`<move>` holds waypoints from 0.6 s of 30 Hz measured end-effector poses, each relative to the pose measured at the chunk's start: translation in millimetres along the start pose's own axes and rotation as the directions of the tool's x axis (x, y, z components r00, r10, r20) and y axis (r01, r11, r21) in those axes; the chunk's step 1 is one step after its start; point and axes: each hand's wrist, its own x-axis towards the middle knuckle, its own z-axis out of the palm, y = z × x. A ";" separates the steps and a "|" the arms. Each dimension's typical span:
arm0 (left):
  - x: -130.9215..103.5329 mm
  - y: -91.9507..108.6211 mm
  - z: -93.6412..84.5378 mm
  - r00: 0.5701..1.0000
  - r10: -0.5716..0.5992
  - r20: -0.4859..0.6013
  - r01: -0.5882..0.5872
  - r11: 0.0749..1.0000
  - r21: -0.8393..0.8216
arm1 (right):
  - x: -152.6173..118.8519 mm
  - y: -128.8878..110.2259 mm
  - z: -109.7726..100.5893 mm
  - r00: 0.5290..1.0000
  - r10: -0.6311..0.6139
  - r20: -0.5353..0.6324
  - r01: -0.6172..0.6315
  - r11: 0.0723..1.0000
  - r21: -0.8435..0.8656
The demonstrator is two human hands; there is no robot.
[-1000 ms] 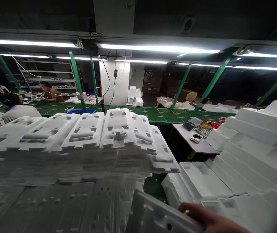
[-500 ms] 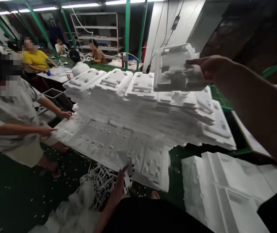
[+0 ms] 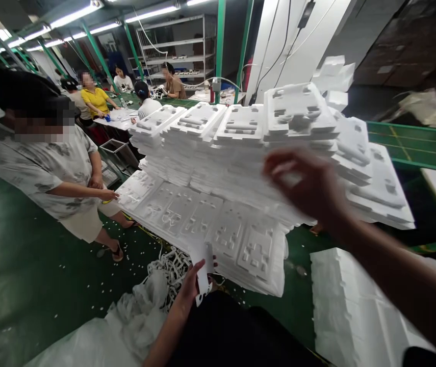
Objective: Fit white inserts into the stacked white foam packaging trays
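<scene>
My left hand [image 3: 194, 280] grips a flat white piece [image 3: 201, 275] with a notched lower end; its exact kind is unclear. It is held low, in front of the near edge of the laid-out white foam trays [image 3: 254, 250]. My right hand [image 3: 302, 178], blurred by motion, is empty with fingers curled and a gap between thumb and fingertips. It hovers before the tall stacks of moulded foam trays [image 3: 240, 120]. Just behind and above it, a foam tray [image 3: 296, 104] with cut-outs rests on top of a stack.
A co-worker [image 3: 76, 168] stands at the left, one hand at the trays' far end. White scrap strips [image 3: 168, 267] and a clear plastic bag [image 3: 137, 311] lie on the floor. More white foam blocks [image 3: 343, 300] stand lower right. Several people sit at a bench behind.
My right hand has let go of the foam tray, which now sits on a stack, and has moved down and nearer. My left hand still holds the white piece. The view has swung right.
</scene>
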 end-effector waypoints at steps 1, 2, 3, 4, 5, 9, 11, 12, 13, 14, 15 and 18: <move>-8.7 1.4 5.4 1.000 0.015 -0.003 -0.015 1.000 -0.007 | -40.6 3.7 28.7 0.983 0.043 0.177 -0.054 0.997 0.061; -18.0 2.6 10.2 1.000 0.023 -0.014 -0.023 1.000 -0.003 | -81.1 8.9 58.0 0.925 0.112 0.362 -0.153 0.984 0.087; -27.8 3.6 14.2 1.000 0.014 -0.026 -0.014 1.000 0.019 | -119.5 14.3 86.0 0.855 0.205 0.476 -0.270 0.960 0.072; -37.8 4.7 17.2 0.999 0.001 -0.038 0.002 0.998 0.065 | -154.4 19.2 111.1 0.831 0.267 0.488 -0.335 0.941 0.056; -47.6 5.8 19.4 0.999 -0.015 -0.045 0.021 0.991 0.135 | -184.9 22.5 132.4 0.846 0.262 0.464 -0.333 0.940 0.076; -77.9 9.7 23.1 0.996 -0.087 -0.015 0.087 0.934 0.347 | -263.9 19.8 180.9 0.856 0.389 0.340 -0.486 0.829 0.275; -83.0 9.8 23.0 0.995 -0.097 0.005 0.091 0.949 0.302 | -283.1 14.8 192.2 0.759 0.574 0.309 -0.651 0.665 0.365; -82.8 9.6 22.2 0.995 -0.098 0.010 0.091 0.957 0.277 | -288.8 13.2 196.2 0.704 0.633 0.322 -0.707 0.580 0.406; -80.6 9.7 20.8 0.995 -0.095 0.011 0.089 0.960 0.267 | -292.1 12.4 199.0 0.667 0.664 0.338 -0.736 0.520 0.432; -76.9 10.3 18.8 0.995 -0.095 0.012 0.088 0.957 0.277 | -292.7 12.4 200.5 0.659 0.673 0.336 -0.742 0.507 0.439; -71.6 11.9 16.2 0.995 -0.096 0.013 0.088 0.949 0.303 | -290.5 13.1 200.6 0.684 0.665 0.300 -0.721 0.550 0.422; -49.1 24.7 5.8 0.983 -0.156 0.093 0.096 0.880 0.465 | -266.0 14.7 194.8 0.907 0.387 0.165 -0.415 0.889 0.196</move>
